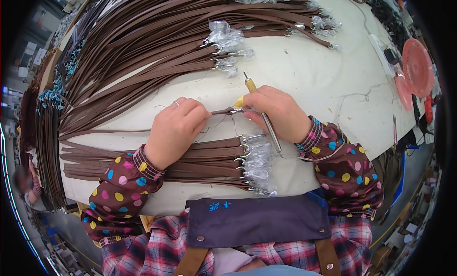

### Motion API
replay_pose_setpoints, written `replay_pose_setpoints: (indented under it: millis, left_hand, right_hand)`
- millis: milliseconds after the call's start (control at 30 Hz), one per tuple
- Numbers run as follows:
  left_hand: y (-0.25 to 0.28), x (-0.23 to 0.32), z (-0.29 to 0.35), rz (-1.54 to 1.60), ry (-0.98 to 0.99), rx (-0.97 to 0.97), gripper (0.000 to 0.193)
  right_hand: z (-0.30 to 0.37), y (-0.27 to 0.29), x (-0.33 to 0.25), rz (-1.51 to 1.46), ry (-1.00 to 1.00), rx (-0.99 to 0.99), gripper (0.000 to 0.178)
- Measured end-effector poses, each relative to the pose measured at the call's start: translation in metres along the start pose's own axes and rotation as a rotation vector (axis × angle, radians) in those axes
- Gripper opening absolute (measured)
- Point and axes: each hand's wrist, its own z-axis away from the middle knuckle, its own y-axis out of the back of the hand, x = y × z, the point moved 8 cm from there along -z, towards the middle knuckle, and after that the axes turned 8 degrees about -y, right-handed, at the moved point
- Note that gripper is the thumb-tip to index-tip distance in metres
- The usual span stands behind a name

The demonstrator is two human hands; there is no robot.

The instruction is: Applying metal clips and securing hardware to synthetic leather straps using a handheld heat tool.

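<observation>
Strap between left grip and right grip

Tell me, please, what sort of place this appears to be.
Probably a workshop making straps or similar goods: many matching brown straps with plastic-wrapped metal fittings lie across the worktable, and the right hand holds a slim hand tool.

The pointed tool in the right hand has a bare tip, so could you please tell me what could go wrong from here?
If the right hand turns the pointed tool toward the brown strap, its bare tip could prick the left hand. The thin thread near the tool's lower end runs against the right sleeve and might snag there.
</observation>
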Motion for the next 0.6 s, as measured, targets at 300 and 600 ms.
replay_pose_setpoints:
  millis: [300, 600]
  left_hand:
    - [-0.026, -0.018, -0.001, 0.413, 0.352, -0.286, 0.021]
    - [-0.05, -0.019, -0.022, 0.598, 0.442, -0.345, 0.027]
  right_hand:
    - [0.005, -0.002, 0.012, -0.095, -0.064, -0.026, 0.03]
    - [0.005, -0.001, 0.017, -0.147, -0.141, -0.03, 0.029]
